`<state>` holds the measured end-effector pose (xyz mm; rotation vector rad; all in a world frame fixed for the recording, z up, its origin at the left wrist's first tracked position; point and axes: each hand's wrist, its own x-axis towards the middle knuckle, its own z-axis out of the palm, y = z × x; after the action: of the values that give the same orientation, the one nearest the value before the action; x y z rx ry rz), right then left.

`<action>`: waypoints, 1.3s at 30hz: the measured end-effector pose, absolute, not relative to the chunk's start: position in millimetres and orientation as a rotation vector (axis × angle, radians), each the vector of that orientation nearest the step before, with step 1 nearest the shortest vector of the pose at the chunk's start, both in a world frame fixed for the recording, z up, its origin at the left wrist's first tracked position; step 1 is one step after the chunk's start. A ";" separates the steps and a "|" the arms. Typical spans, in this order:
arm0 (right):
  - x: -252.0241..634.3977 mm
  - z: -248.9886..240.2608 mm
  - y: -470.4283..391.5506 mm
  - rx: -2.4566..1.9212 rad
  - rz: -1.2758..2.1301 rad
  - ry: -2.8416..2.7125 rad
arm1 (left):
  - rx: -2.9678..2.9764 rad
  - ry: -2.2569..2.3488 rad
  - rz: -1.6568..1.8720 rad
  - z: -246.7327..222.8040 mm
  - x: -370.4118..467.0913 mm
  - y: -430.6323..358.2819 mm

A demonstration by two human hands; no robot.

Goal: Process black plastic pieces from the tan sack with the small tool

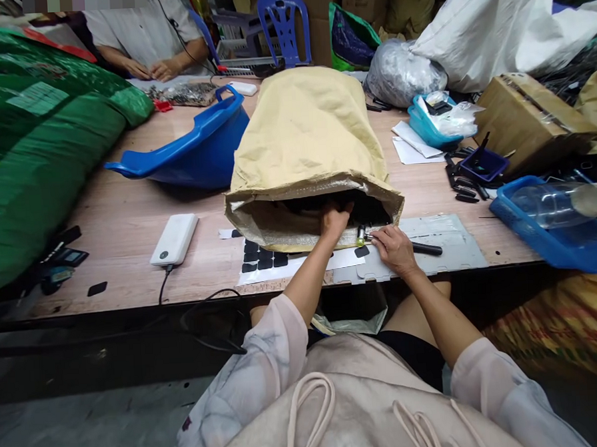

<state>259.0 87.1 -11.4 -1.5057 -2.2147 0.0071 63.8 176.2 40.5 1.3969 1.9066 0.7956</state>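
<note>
A large yellow woven sack (313,129) lies on the table, its mouth facing me and dark items inside. My left hand (334,221) reaches into the mouth; its fingers are bent near the dark items, and whatever they hold is hidden. Just right of it, my right hand (394,246) is closed around a small hammer with a black handle (427,249) and a metal and yellow head (361,236). Under the sack's edge lies a white sheet with black square pads (265,257), beside a grey board (444,242).
On the left are a blue basin (199,148), a white power bank (175,239) with a cable and green sacks (49,143). To the right stand blue trays (524,235), a carton (533,118) and black parts. Another person's hands (155,69) are across the table.
</note>
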 end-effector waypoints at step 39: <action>200.3 25.2 29.2 -1.358 0.309 -1.954 | 2.058 1.447 0.696 -6.2 -8.0 82.4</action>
<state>200.3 29.2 25.2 -1.3583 -1.9538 0.3087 -8.0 82.4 -6.2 2.0585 1.4474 0.6959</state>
